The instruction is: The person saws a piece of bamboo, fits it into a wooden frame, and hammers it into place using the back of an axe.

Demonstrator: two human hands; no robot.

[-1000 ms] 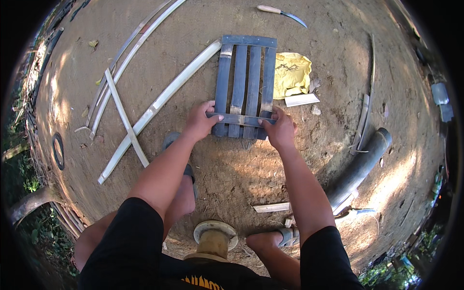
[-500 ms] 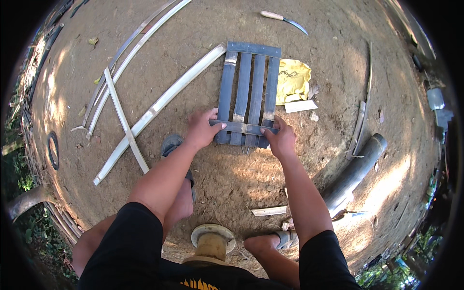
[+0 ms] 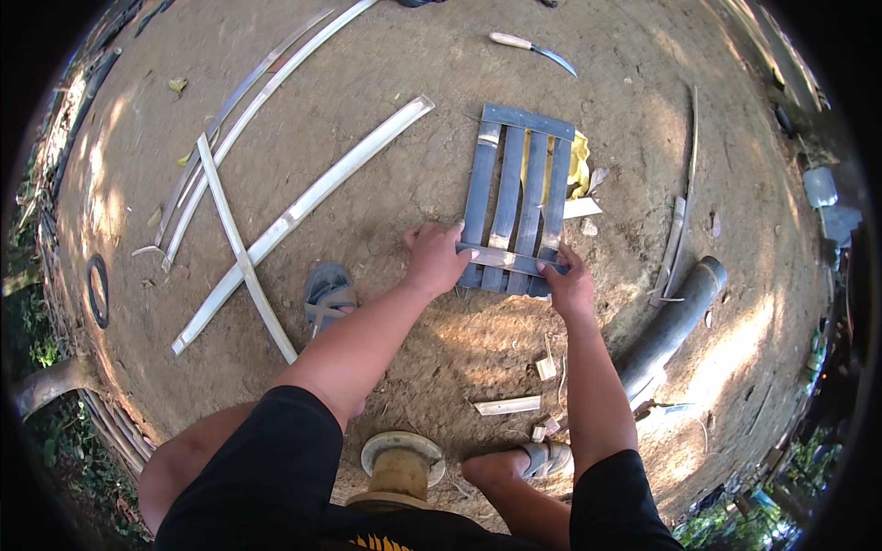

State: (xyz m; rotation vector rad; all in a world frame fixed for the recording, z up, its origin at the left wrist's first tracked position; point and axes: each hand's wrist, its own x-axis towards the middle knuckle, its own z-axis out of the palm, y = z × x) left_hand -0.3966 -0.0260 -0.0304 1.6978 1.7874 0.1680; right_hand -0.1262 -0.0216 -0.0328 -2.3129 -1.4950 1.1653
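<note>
A panel of dark, narrow slats (image 3: pixel 504 197), with gaps between them, is held between my hands over the dirt ground. One cross strip runs along its far end; a second cross strip (image 3: pixel 510 261) lies over the slats near the close end. My left hand (image 3: pixel 436 259) is closed on the left end of that near strip, thumb on top. At its right end my right hand (image 3: pixel 573 286) grips likewise. Behind the panel's right side, a yellow sack (image 3: pixel 579 170) is partly covered, as is a pale flat piece (image 3: pixel 581 208).
A curved knife (image 3: pixel 512 40) lies far ahead. Long split bamboo strips (image 3: pixel 292 217) cross on the left. To the right are a dark round tube (image 3: pixel 684 308) and thin strips (image 3: pixel 678 234). Small wood offcuts (image 3: pixel 507 405), a sandal (image 3: pixel 328 292) and a spool-shaped object (image 3: pixel 401 468) are nearer.
Both hands have shifted right and slightly nearer with the slatted panel, which now tilts a little and covers more of the yellow sack. The left sandal has come into fuller view.
</note>
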